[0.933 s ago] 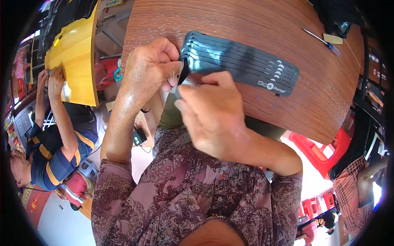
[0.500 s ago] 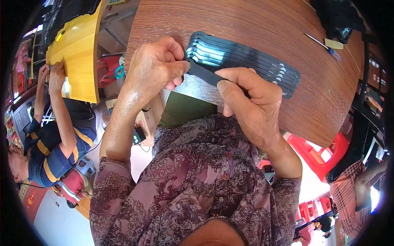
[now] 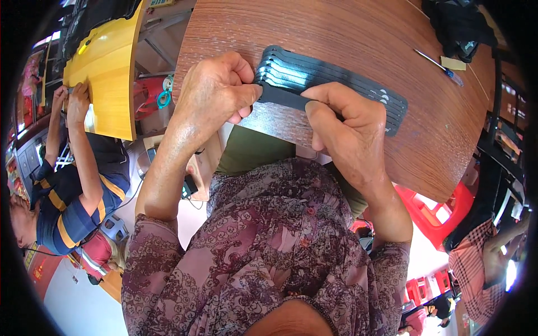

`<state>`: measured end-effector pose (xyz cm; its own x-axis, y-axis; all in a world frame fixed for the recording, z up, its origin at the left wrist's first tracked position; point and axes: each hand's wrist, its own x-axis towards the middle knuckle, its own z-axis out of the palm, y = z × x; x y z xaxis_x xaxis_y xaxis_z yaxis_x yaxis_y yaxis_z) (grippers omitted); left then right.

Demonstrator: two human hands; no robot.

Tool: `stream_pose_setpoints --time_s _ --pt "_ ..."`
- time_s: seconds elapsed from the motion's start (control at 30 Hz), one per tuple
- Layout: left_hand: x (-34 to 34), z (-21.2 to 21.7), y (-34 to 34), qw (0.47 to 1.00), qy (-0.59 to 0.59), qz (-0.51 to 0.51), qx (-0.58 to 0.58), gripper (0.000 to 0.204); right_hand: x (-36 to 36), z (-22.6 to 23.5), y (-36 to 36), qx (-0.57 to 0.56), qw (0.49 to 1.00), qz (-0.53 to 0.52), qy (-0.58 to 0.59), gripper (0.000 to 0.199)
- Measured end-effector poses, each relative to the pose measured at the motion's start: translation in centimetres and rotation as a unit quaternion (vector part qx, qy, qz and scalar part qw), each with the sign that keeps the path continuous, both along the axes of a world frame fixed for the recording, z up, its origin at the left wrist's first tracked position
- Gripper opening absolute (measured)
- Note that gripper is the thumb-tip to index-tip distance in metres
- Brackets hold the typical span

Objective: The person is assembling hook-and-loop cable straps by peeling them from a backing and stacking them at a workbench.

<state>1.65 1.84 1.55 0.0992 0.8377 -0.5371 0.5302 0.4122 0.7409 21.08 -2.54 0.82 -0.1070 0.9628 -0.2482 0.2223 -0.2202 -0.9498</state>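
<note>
A row of flat black straps [image 3: 314, 70], overlapping like a fan of strips with small pale marks at their right ends, lies on the brown wooden table [image 3: 336, 28]. Along its near side, one black strap [image 3: 282, 97] is stretched between my hands. My left hand [image 3: 218, 92] pinches the strap's left end between thumb and forefinger. Further along, my right hand [image 3: 350, 120] grips it with thumb and bent fingers, which hide its right part.
A screwdriver-like tool with a blue handle [image 3: 450, 73] lies at the table's right, beside a small tan piece [image 3: 453, 63] and a black bundle [image 3: 457, 33]. Leftward, a person [image 3: 78, 185] works at a yellow table [image 3: 109, 73]. A red plastic stool [image 3: 443, 215] stands at the right.
The strap in my hands has come level with the row's near edge, lying flatter against it. My right hand has shifted slightly up and right; my left stays nearly in place.
</note>
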Motion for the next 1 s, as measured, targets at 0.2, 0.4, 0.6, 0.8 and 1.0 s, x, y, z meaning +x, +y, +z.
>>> stream_pose_setpoints --time_s 0.2,0.4,0.6,0.8,1.0 --pt "0.2 0.2 0.0 1.0 0.015 0.002 0.004 0.012 0.2 -0.6 -0.9 0.03 0.998 0.033 0.054 0.012" --pt "0.3 -0.6 -1.5 0.996 -0.014 0.019 0.091 0.023 -0.1 -0.6 -1.0 0.033 0.998 0.046 0.037 0.013" --pt "0.0 -1.0 -1.5 0.993 -0.026 -0.02 0.11 0.026 0.2 -0.1 -0.6 0.015 0.994 0.089 0.067 0.015" --pt "0.0 -1.0 -1.4 0.995 -0.005 -0.022 0.101 0.026 0.4 -0.4 -0.5 0.09 0.987 0.119 0.065 0.017" --pt "0.0 -1.0 -1.2 0.995 -0.008 -0.02 0.099 0.027 0.8 -0.2 -0.6 0.008 0.983 0.122 0.139 0.019"
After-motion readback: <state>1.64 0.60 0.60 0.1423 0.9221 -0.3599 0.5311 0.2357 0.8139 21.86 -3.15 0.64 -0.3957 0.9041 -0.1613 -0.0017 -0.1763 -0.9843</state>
